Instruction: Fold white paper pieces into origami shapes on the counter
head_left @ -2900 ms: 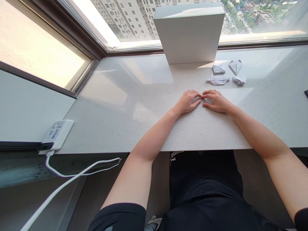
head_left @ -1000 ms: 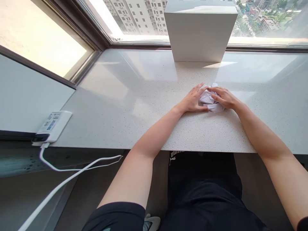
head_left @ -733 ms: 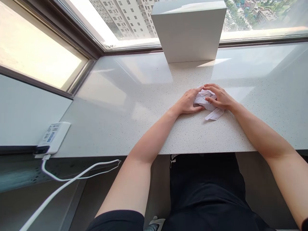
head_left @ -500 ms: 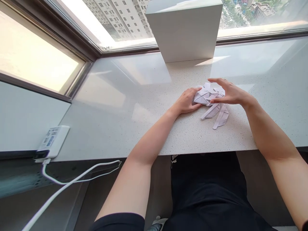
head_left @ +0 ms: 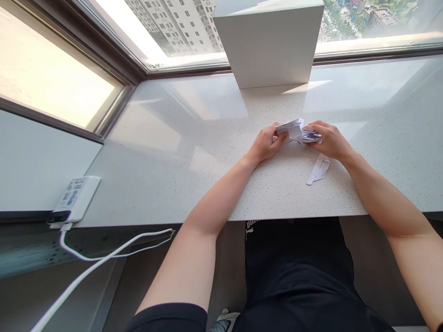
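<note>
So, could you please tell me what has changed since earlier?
The folded papers moved nearer and leftward, away from the white box: the left hand now holds some, the right hand a bundle; one folded piece lies loose on the counter. The box and white cable stayed.

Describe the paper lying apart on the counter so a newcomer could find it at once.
From the white box, come down the counter to the right hand. Just nearer the wearer lies a folded paper. Unlike the papers bunched beyond it, this one sits unheld.
</note>
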Tool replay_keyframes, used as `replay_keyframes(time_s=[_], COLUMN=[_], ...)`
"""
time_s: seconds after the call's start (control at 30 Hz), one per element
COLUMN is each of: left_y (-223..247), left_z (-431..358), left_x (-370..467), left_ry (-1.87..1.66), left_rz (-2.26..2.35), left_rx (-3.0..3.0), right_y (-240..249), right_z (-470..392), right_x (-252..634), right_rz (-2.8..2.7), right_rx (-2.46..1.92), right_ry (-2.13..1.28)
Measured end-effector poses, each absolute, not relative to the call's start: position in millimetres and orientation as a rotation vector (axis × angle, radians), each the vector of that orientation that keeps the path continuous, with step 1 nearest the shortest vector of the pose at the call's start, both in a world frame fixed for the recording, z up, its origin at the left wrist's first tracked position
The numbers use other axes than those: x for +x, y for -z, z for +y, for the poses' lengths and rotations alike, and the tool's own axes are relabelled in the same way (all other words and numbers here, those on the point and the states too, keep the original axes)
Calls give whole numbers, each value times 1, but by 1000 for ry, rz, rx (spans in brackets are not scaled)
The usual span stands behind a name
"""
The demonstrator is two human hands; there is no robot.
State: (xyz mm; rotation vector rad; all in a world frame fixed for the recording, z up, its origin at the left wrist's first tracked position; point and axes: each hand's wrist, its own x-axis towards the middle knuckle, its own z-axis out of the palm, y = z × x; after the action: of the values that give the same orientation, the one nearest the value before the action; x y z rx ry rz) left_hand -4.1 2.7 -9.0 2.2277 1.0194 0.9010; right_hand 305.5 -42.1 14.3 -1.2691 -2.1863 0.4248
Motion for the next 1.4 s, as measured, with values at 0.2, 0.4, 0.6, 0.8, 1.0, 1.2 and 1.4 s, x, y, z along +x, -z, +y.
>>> replay_keyframes(time_s=[0.2, 0.4, 0.6, 0.8, 1.0, 1.2, 1.4], left_y=[20, 18, 30, 31, 33, 18, 22], left_z=[3, 6, 15, 16, 19, 13, 4], left_x=[-1, 7, 5, 4, 5, 5, 6], left_ry=[-1150, -1331, -1356, -1253, -1414, -1579, -1168], left_rz=[1098, 1077, 1087, 1097, 1099, 1128, 1224], left_rx=[1958, 1612, 1587, 1795, 1624, 1444, 1878], right_y=[-14, -8, 3, 1, -2, 2, -9], right_z=[-44, -39, -37, -41, -35, -30, -40], right_x=[301, 296, 296, 302, 307, 308, 307], right_rz=[-2004, -1659, -1563, -1907, -1855, -1644, -1886], right_rx=[-1380, -1310, -1341, -1404, -1462, -1365, -1437], right_ry=[-333, -537, -719, -491, -553, -846, -577])
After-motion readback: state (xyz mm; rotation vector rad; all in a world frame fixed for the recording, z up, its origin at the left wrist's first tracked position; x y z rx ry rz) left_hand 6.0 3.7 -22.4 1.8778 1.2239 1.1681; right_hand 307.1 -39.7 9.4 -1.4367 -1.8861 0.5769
